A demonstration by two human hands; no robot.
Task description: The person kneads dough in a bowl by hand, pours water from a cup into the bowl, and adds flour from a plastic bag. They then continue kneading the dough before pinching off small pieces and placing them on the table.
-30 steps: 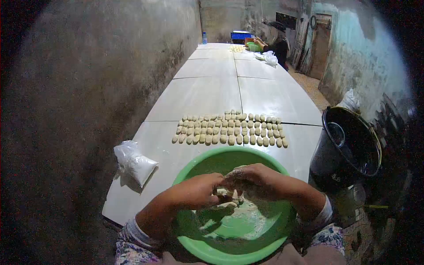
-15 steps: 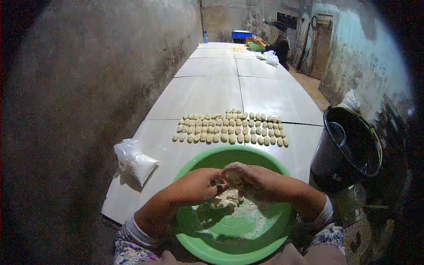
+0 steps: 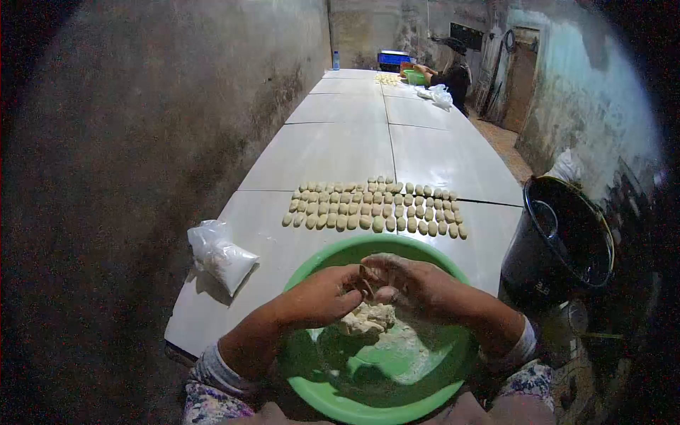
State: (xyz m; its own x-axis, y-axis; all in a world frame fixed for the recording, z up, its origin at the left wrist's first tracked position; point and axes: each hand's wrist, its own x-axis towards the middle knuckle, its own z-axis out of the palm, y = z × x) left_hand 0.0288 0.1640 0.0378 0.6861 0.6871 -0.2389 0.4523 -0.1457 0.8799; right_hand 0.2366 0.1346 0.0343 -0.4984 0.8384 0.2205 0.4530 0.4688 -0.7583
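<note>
A lump of dough (image 3: 368, 319) lies in the wide green basin (image 3: 312, 386), with loose flour around it. My left hand (image 3: 333, 289) and my right hand (image 3: 421, 283) meet just above the lump, fingertips close together. The left fingers are curled and the thumb bends inward. Flour coats the fingers of the right hand, which curve over toward the left one. What lies between the fingers is mostly hidden. Beyond the basin, several rows of small dough pieces (image 3: 354, 209) rest on the white tabletop (image 3: 340, 149).
A clear bag of white powder (image 3: 230, 263) sits left of the basin. On the right stands a large black bucket (image 3: 528, 248), with a white plastic bag (image 3: 567, 166) behind it. Another person (image 3: 453, 74) works at the table's far end, near a blue crate (image 3: 393, 58).
The right hand has turned and its fingers have curled further around toward the left hand. The whole view has shifted slightly. The dough rows look unchanged.
</note>
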